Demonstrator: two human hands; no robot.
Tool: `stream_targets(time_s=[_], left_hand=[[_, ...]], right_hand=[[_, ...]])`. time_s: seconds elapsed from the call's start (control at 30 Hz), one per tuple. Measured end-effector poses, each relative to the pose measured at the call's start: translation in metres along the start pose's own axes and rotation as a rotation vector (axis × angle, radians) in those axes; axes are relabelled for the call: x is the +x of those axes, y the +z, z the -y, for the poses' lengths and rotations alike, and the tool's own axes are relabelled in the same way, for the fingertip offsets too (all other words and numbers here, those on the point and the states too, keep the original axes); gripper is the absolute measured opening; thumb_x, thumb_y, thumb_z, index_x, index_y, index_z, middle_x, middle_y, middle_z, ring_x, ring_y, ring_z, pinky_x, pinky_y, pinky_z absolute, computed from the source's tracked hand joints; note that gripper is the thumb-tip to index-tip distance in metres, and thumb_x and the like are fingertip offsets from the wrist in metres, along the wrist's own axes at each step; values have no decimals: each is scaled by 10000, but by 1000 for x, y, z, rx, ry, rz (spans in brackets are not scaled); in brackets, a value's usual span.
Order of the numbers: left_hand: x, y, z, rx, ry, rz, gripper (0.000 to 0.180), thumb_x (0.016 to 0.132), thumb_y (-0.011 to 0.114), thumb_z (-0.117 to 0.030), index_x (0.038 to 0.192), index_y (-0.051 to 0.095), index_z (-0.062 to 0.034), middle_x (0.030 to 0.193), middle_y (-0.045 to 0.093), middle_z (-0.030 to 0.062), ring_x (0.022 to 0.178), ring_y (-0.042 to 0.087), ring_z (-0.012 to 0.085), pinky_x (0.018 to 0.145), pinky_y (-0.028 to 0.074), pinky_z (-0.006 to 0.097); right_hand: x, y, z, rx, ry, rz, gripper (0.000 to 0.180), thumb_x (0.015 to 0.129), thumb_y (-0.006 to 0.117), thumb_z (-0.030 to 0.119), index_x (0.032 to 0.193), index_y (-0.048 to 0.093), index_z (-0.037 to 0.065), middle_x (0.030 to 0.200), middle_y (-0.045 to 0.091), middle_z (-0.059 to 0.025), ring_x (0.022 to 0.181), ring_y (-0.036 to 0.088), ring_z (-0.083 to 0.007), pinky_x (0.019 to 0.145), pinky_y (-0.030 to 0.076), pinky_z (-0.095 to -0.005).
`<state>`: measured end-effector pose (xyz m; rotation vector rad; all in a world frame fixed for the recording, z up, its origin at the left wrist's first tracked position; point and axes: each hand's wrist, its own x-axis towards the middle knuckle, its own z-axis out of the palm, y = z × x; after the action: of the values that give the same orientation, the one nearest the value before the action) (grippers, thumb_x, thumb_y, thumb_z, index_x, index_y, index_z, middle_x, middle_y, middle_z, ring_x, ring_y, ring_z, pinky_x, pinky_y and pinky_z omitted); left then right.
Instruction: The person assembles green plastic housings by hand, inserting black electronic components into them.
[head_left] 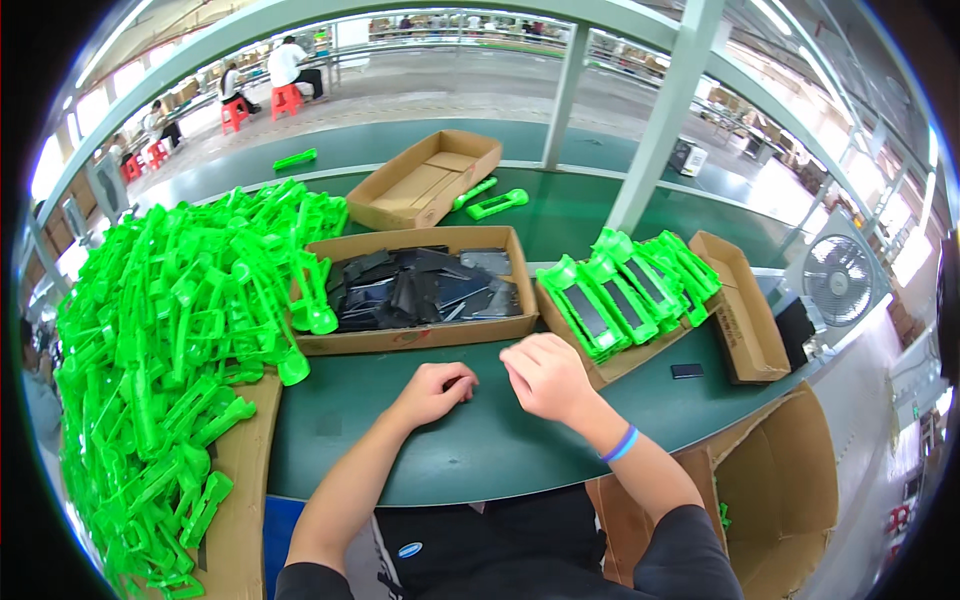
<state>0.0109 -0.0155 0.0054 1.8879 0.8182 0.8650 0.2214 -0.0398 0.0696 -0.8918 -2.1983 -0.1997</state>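
My left hand (432, 390) rests on the dark green table (470, 440), fingers curled, with nothing visible in it. My right hand (545, 375) hovers just to its right, fingers bent inward, and I cannot see anything held in it. Both hands sit just in front of a cardboard tray of black flat pieces (425, 285). A big heap of bright green plastic parts (170, 340) lies to my left. To the right, a cardboard tray (620, 362) holds several green parts fitted with black inserts (630, 285).
A small black piece (686, 371) lies on the table at the right. An empty cardboard tray (425, 180) and two loose green parts (495, 203) sit farther back. An open carton (780, 490) stands at lower right, a fan (838, 280) beyond. People sit on red stools far off.
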Motion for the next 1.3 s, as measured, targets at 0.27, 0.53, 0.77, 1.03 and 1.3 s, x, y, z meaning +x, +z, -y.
stream_targets(time_s=[0.27,0.53,0.77,1.03,1.3], left_hand=[[5,-4,0,112,119,-13,126,843,517,-75,834,618,2,653,609,72,581,586,142,556,462,264],[2,-7,3,84,114,-128,120,850,515,-72,846,609,2,628,603,56,570,579,129,547,452,255],[4,-24,7,-732,120,-325,244,930,464,-143,1126,491,-1,802,579,63,705,556,116,626,474,247],[5,-25,4,-902,133,-118,387,855,606,-232,1150,518,2,888,593,43,729,550,115,625,456,254],[6,-15,8,-899,-36,-49,280,898,529,-247,1043,541,-8,849,589,43,722,591,124,616,480,258]], right_hand=[[78,63,-99,-109,292,366,256,727,617,107,980,631,73,998,613,-106,948,564,-290,857,459,-377],[115,66,-76,-421,365,740,278,764,613,299,979,662,131,909,661,-106,857,630,-294,763,504,-410],[51,41,-19,1560,1057,70,191,895,537,189,918,599,9,696,606,-89,527,545,-132,483,443,-245],[28,53,25,1414,1010,146,200,909,521,181,931,600,-1,752,627,-83,612,588,-127,553,487,-240],[80,70,-48,845,815,70,225,878,551,208,930,628,4,773,653,-96,680,626,-153,615,496,-255]])
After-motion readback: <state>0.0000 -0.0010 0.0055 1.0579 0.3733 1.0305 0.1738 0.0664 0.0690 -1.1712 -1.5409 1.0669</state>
